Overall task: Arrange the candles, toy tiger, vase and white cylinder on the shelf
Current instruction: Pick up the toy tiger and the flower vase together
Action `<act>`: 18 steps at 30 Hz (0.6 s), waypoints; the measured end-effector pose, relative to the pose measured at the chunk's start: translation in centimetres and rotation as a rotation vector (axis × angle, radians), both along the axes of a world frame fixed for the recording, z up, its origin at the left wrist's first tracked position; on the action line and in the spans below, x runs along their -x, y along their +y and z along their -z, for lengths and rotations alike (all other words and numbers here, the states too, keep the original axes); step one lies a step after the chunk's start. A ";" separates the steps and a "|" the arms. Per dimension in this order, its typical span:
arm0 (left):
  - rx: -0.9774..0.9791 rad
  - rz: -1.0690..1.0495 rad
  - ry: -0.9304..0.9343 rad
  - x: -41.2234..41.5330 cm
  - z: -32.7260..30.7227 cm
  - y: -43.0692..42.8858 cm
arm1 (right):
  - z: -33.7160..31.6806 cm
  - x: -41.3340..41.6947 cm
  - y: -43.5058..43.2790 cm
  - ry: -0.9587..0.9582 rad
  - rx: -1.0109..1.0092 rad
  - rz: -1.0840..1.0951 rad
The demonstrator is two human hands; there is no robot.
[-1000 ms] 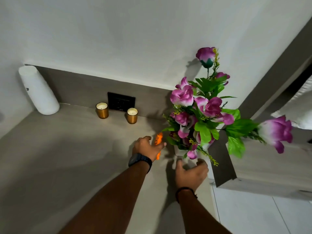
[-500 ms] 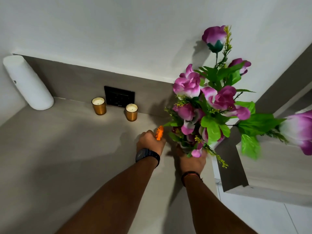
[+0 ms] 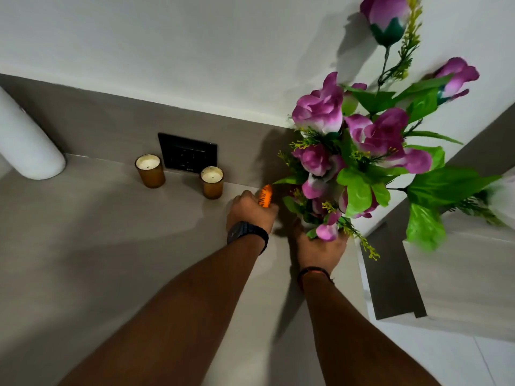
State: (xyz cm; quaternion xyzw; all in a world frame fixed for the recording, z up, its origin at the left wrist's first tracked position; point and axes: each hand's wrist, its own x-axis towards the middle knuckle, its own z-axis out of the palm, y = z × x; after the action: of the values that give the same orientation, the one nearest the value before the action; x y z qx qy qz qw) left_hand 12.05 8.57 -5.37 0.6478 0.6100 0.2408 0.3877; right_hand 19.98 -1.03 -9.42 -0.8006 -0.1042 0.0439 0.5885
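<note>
My left hand (image 3: 250, 213) is closed around an orange striped toy tiger (image 3: 265, 199), held near the back of the grey shelf (image 3: 97, 260). To its right, my right hand (image 3: 320, 250) grips the base of a vase; the vase itself is hidden under purple flowers and green leaves (image 3: 359, 157). Two gold candles (image 3: 150, 171) (image 3: 212, 182) stand by the back wall, left of my left hand. A white cylinder (image 3: 25, 143) stands at the far left, cut off by the frame edge.
A black wall socket (image 3: 187, 153) sits on the back panel between the candles. A lower grey surface (image 3: 459, 274) lies to the right past the shelf's edge, with white floor tiles (image 3: 446, 358) below it.
Both hands moved toward the back wall. The tiger is carried closer to the right candle and the vase of flowers sits deeper on the shelf, with my right hand now gripping its base.
</note>
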 end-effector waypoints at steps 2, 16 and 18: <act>0.006 0.002 0.010 0.1 0.0 0.1 | 0.2 0.0 -0.1 0.043 -0.017 0.021; -0.072 0.055 0.005 2.9 -1.9 -1.7 | -1.2 1.5 -2.2 -0.078 0.140 -0.040; -0.136 0.092 0.029 3.7 -2.8 -2.2 | -1.7 2.0 -3.0 -0.091 0.174 -0.033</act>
State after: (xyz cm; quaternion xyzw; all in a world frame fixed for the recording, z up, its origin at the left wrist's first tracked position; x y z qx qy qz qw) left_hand 8.30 6.37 -2.61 0.7034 0.5675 0.2539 0.3446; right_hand 17.97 -4.03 -7.74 -0.8480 -0.1400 0.0261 0.5105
